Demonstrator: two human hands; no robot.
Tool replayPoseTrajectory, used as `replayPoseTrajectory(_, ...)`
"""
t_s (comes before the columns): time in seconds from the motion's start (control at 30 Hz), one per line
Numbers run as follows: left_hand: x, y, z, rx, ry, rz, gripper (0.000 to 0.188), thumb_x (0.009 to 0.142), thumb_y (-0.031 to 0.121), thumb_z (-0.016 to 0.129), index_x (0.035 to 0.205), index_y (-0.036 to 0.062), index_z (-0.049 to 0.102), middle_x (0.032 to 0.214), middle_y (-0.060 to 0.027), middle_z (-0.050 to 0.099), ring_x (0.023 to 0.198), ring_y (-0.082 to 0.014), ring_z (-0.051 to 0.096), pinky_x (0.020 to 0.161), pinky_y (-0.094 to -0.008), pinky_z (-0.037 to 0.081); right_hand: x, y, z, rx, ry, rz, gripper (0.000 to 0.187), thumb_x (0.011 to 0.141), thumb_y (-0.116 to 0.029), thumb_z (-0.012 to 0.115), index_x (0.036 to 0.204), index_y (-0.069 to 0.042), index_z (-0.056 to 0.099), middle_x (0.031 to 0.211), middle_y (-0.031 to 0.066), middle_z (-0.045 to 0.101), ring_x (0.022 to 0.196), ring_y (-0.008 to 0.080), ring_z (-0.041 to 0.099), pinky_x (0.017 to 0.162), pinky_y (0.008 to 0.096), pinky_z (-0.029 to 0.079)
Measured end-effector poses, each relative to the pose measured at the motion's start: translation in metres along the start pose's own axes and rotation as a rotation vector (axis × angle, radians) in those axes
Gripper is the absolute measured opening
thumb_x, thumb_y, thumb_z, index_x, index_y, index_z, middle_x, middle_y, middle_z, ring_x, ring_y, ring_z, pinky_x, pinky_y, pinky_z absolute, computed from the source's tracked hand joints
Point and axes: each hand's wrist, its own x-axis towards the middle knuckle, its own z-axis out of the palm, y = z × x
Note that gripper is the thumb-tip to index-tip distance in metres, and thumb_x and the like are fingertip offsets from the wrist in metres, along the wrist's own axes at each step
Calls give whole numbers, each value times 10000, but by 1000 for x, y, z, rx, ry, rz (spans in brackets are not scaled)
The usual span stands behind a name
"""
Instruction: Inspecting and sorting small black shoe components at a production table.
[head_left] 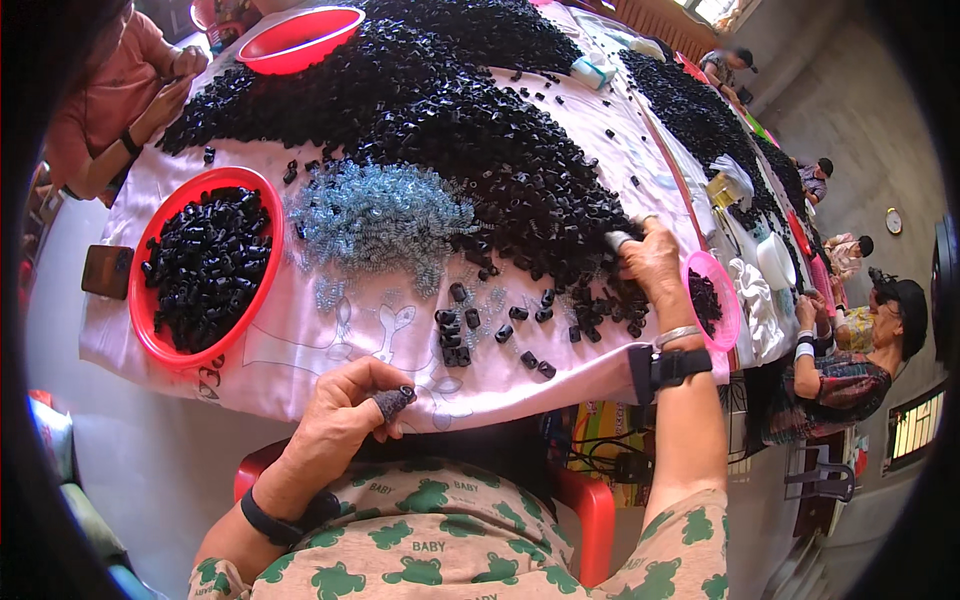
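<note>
clock positions read from the middle of the view.

main material: a heap of small glossy black plastic parts [500,180], at 12 o'clock on a table draped in pale pink printed cloth [280,375]. parts are short and blocky, some with a visible opening; massed, they give a rough, glinting texture. a few loose black parts [518,313] lie near the middle, toward 5 o'clock, some lined up side by side.

left hand [345,405], at 8 o'clock: thumb and finger pinched together on a small dark piece [404,393]. its exact form is hard to make out beside the dark grey wrapping on the fingertip; remaining fingers curled, partly hidden.

right hand [652,262], between 2 and 3 o'clock: at the heap's edge, fingers bent downward, a grey wrapping on one digit. fingertips obscured; cannot tell how far open or whether anything is held.

at 10 o'clock, touching the heap: a pile of fine pale-blue coil springs [380,225], translucent-looking, tangled; single coils blur together.

at 9 o'clock: a round, smooth red plastic basin [272,230] of black parts. at 3 o'clock: a bright pink basin [730,290], partly hidden by the right wrist.
</note>
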Motion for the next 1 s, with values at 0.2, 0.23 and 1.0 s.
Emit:
replayPoseTrajectory(0.2, 0, 1, 1, -7, 3, -5, 135, 902, 119, 629, 993, 19, 630, 799, -9, 620, 632, -57, 576, 558, -184, 450, 10, 26, -35, 182, 51, 90, 446, 841, -64, 655, 1261, 20, 533, 980, 132, 610, 633, 150, 649, 495, 264, 559)
replayPoseTrajectory(0.23, 0, 1, 0, 0, -5, -9, 138, 905, 107, 614, 1009, 17, 629, 819, -9, 620, 657, -63, 582, 578, -191, 458, 2, 25, -39, 179, 51, 94, 446, 841, -64, 655, 1261, 20, 533, 980, 132, 610, 633, 150, 649, 495, 264, 559)
replayPoseTrajectory(1.0, 0, -2, 3, 53, 11, 25, 150, 896, 56, 552, 1020, 14, 626, 815, -13, 622, 648, -63, 594, 574, -189, 457, -135, -50, 66, -309, 46, -808, 295, 845, -30, 478, 1099, 62, 596, 1187, 234, 539, 1093, 368, 525, 965, 429, 428)
